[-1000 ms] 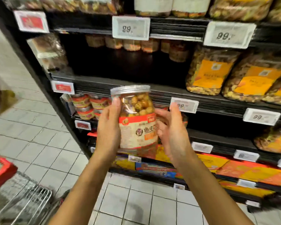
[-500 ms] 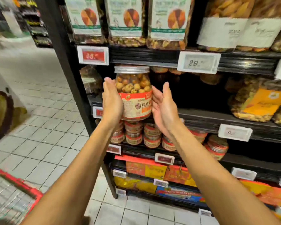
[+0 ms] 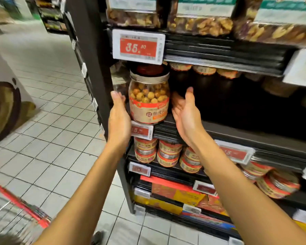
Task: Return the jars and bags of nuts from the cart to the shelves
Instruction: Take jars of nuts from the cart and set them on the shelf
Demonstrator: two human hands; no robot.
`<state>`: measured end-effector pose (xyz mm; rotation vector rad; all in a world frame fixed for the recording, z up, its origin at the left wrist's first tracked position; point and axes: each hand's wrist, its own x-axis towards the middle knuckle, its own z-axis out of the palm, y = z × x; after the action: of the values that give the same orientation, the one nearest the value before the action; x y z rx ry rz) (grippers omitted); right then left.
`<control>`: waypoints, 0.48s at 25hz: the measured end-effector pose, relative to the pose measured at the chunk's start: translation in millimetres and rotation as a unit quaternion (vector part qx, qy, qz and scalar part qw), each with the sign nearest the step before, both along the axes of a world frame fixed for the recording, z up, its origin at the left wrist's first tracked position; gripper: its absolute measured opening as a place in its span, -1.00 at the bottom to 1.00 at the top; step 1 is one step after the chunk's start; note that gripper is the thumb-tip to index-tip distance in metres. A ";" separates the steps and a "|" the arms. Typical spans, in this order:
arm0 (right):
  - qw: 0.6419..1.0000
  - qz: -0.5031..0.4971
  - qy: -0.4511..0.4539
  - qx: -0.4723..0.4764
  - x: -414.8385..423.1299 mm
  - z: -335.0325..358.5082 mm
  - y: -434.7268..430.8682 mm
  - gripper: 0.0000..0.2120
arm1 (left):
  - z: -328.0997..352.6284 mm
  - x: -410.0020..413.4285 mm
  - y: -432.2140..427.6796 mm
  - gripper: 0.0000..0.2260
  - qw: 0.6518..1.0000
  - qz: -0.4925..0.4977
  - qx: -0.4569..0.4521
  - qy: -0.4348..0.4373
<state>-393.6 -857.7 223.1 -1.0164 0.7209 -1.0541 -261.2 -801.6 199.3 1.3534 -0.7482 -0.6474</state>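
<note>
A clear jar (image 3: 149,98) of round coated nuts, with a silver lid and an orange-and-tan label, stands upright at the left end of a dark shelf (image 3: 219,133). My left hand (image 3: 119,117) lies flat against the jar's lower left side, fingers straight. A small gap separates the jar's right side from my right hand (image 3: 185,114), which is held open with its palm facing the jar. Neither hand grips anything.
Bags of nuts (image 3: 200,23) fill the shelf above. Small round tins (image 3: 168,154) are stacked on the shelf below. Price tags (image 3: 139,46) hang on the shelf edges. The red-rimmed wire cart (image 3: 16,206) stands at lower left on the tiled floor.
The jar went up and forward from mid-air onto the shelf's left end. Both hands eased off it, and the right hand has drawn away from its side.
</note>
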 end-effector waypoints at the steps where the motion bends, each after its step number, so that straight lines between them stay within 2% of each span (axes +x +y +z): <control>1: 1.000 -0.002 0.015 -0.003 -0.3 -0.7 -0.7 -0.41 | -8.8 -6.8 11.7 -0.39 1.000 -0.004 -0.021 -0.022; 3: 0.999 0.005 0.042 -0.010 -0.3 -3.0 3.7 -0.42 | -18.0 -20.1 27.7 -0.41 0.997 -0.041 -0.046 -0.051; 5: 0.997 0.001 0.076 -0.030 -1.5 -8.2 10.7 -0.42 | -14.9 -18.7 24.3 -0.43 0.997 -0.051 -0.048 -0.041; 7: 0.996 0.004 0.077 -0.039 -4.9 -11.4 16.3 -0.42 | -7.6 -9.0 12.7 -0.48 0.998 -0.054 -0.022 -0.028; 9: 0.997 0.005 0.072 -0.041 -7.2 -12.8 19.0 -0.43 | -4.1 -1.7 5.0 -0.51 0.997 -0.062 0.019 -0.052; 12: 0.995 -0.002 0.083 -0.050 -3.9 -14.3 21.7 -0.45 | -0.6 -0.5 4.2 -0.51 0.995 -0.072 0.030 -0.066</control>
<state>-397.5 -835.9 208.8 -1.2000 0.8107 -1.0250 -261.7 -797.4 198.7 1.4169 -0.9468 -0.7038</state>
